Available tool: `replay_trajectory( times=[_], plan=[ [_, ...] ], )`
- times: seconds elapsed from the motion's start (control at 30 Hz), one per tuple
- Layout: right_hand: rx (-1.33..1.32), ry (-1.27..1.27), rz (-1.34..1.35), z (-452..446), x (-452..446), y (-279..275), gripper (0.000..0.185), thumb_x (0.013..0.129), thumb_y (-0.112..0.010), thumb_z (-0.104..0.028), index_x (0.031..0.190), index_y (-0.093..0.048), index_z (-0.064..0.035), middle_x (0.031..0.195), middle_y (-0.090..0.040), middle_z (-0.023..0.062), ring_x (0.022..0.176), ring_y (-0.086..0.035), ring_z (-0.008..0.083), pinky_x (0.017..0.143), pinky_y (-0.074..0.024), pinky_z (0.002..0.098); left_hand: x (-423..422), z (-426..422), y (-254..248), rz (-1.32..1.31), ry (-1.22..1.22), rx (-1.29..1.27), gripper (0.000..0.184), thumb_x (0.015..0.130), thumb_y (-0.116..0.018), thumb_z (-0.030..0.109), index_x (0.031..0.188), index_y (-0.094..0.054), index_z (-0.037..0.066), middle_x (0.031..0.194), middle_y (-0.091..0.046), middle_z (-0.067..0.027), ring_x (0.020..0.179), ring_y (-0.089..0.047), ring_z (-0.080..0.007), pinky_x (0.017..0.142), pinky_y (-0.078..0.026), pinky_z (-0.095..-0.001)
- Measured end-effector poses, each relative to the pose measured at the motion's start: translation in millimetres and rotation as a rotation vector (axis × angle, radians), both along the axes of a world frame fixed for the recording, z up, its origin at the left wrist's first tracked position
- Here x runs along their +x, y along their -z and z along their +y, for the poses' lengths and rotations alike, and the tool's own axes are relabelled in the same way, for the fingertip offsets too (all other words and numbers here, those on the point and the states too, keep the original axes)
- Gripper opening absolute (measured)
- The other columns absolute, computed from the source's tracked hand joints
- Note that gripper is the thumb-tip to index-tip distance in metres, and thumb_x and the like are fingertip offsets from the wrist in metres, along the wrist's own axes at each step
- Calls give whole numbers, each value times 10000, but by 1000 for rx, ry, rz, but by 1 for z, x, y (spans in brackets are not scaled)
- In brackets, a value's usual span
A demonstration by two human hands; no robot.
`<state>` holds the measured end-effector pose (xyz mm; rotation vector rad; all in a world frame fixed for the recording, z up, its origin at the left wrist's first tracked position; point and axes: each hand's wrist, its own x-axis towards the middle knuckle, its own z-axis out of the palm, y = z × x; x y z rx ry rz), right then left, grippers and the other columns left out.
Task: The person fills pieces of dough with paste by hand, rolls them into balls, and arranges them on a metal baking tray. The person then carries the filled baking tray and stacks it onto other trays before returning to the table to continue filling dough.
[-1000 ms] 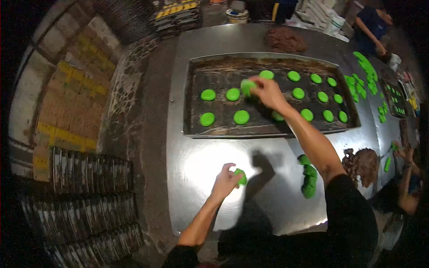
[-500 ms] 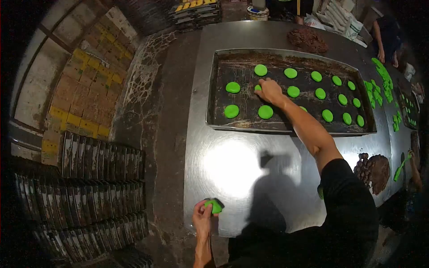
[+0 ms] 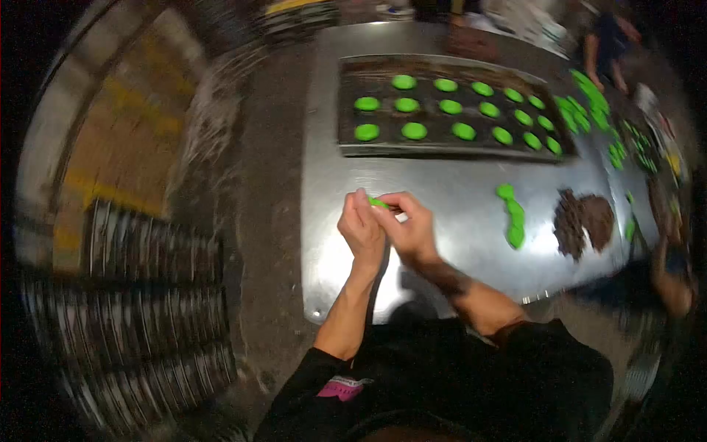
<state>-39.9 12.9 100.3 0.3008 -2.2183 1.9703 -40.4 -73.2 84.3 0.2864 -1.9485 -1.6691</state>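
Observation:
My left hand point(image 3: 361, 230) and my right hand point(image 3: 411, 230) meet above the metal table, fingers closed together on a small piece of green dough point(image 3: 378, 202). Most of the dough is hidden by my fingers. Beyond them lies a dark, shallow baking tray point(image 3: 449, 155) with rows of flattened green dough rounds point(image 3: 414, 131). To the right of my hands a lumpy strip of green dough point(image 3: 514, 221) rests on the tabletop.
Brown paste-like lumps point(image 3: 585, 223) sit on the metal table point(image 3: 442, 191) at right. More green dough pieces point(image 3: 589, 99) lie farther right, near other people's arms point(image 3: 672, 283). Stacked dark trays point(image 3: 140, 317) stand on the floor at left.
My right hand has left the tray and come back to my left hand, which has moved up and right with the green dough. The view has shifted, uncovering the dough strip.

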Motion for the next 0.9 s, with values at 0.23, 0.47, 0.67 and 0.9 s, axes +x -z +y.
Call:
replay_trajectory(
  times=[0.23,0.47,0.67,0.9],
  plan=[
    [-157,196,-528,87,47,-22,385,940,-538,-335,783,-567,15,747,-517,-30,714,-426,35,582,-394,246,57,60,15,-109,481,141,298,989,-424,222,776,-498,28,715,-509,-9,653,-475,-80,569,-401,-240],
    [874,-30,268,136,117,72,379,816,-616,-212,1139,-575,-16,1262,-488,179,1217,-474,282,1008,-408,365,44,82,71,-592,894,665,286,956,-501,150,1113,-557,-84,946,-619,-111,764,-605,-181,746,-506,-299],
    [765,1128,-268,384,108,103,262,832,-556,-100,1082,-562,-24,954,-595,196,920,-575,366,811,-451,432,24,78,74,-501,819,-54,227,880,-594,91,1028,-624,-78,880,-639,-71,764,-575,-129,707,-458,-264],
    [825,1160,-311,512,109,144,411,759,-619,-91,1139,-502,16,824,-641,227,791,-601,422,707,-471,477,5,49,97,-753,732,298,280,875,-635,139,1082,-622,-49,954,-643,-96,842,-604,-153,732,-486,-290]
  ],
)
